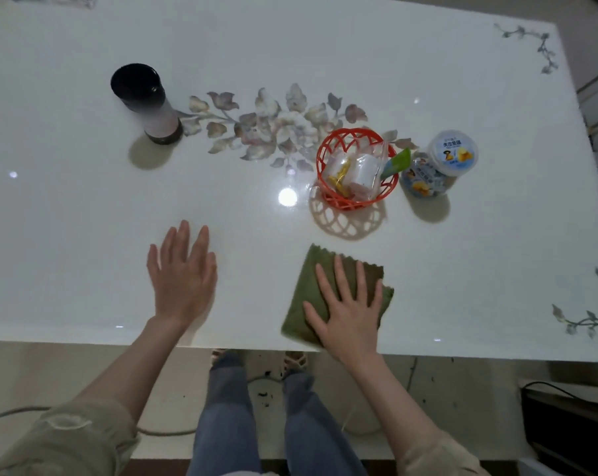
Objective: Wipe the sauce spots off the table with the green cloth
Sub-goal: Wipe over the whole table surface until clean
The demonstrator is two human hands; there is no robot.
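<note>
right grip (pixel 345 310) is pressing flat-fingered on the green cloth (pixel 296 321) beneath it, for wiping; left grip (pixel 184 276) is spreading empty over the worktop (pixel 84 218).

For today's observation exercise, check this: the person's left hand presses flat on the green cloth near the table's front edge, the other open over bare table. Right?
Wrong hand: the head view shows the right hand flat on the green cloth; the left hand is the open one over bare table.
</note>
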